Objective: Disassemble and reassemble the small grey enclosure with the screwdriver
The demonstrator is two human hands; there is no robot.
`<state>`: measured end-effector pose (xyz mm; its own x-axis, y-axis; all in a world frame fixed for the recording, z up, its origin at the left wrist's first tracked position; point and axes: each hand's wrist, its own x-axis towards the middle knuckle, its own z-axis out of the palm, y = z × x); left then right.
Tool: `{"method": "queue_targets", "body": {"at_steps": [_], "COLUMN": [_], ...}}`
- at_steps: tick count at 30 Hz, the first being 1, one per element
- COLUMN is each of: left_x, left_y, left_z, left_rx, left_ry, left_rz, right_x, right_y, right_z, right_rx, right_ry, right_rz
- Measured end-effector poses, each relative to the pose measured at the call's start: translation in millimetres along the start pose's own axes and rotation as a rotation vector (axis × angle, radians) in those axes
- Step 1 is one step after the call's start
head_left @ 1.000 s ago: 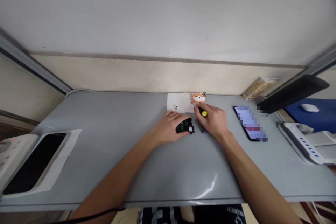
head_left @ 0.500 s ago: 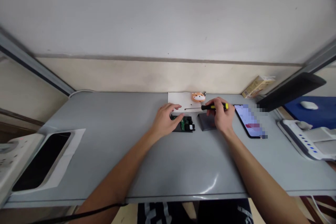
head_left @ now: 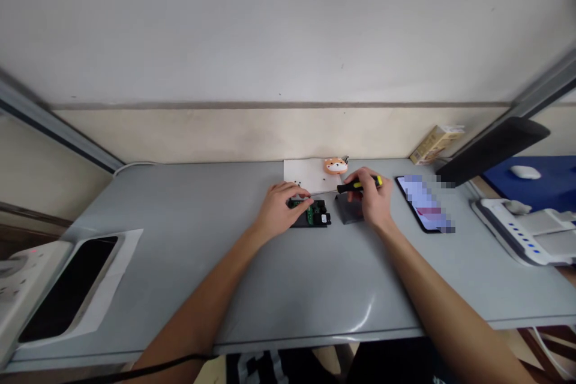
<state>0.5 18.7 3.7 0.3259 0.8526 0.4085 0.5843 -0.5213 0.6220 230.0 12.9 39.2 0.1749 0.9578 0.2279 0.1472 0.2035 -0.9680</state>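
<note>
1. Black and yellow, the screwdriver (head_left: 360, 185) is grasped by its handle in the right hand (head_left: 378, 199), shaft pointing left, probably to bring its tip to the left hand (head_left: 276, 207).
2. That left hand arches over the left end of the opened device (head_left: 318, 216), thumb and forefinger close together at the tip; I cannot tell whether they pinch anything.
3. Small dark bits (head_left: 324, 179) lie on white paper (head_left: 312, 169) at the far side, perhaps because they show well there.
4. A dark grey cover (head_left: 347, 213) rests just right of the device, seemingly set aside.
5. The device lies flat on the grey table (head_left: 288, 288), green circuitry and black blocks exposed.
</note>
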Motion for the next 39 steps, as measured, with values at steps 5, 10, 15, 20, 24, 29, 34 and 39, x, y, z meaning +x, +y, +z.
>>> {"method": "queue_targets", "body": {"at_steps": [5,10,15,20,24,29,34,39], "left_x": [1,2,2,2,1,-3,-8,-8], "left_y": [-1,-3,-3,0,2,8,7,4], "left_z": [0.8,2.0,2.0,1.2,-2.2,-12.5,-8.6,-2.7], "left_rx": [-0.050,-0.082,-0.105,-0.088,-0.100,-0.027,0.039,0.034], "left_ry": [-0.018,-0.012,-0.013,0.003,-0.030,-0.247,-0.360,-0.320], "left_rz": [-0.015,-0.030,-0.033,-0.022,-0.024,-0.006,0.014,0.027], "right_x": [0,2,1,2,2,3,7,9], "right_y": [-3,-3,-3,-2,-3,-5,-4,-4], "right_z": [-1,-3,-4,-4,-4,-6,-10,-12], "right_rx": [0.012,0.049,0.067,0.076,0.091,0.101,0.088,0.094], "right_ry": [0.014,0.004,-0.027,-0.019,-0.032,-0.022,0.018,0.044], "right_rz": [-0.027,-0.027,-0.022,-0.036,-0.032,-0.039,-0.043,-0.062]}}
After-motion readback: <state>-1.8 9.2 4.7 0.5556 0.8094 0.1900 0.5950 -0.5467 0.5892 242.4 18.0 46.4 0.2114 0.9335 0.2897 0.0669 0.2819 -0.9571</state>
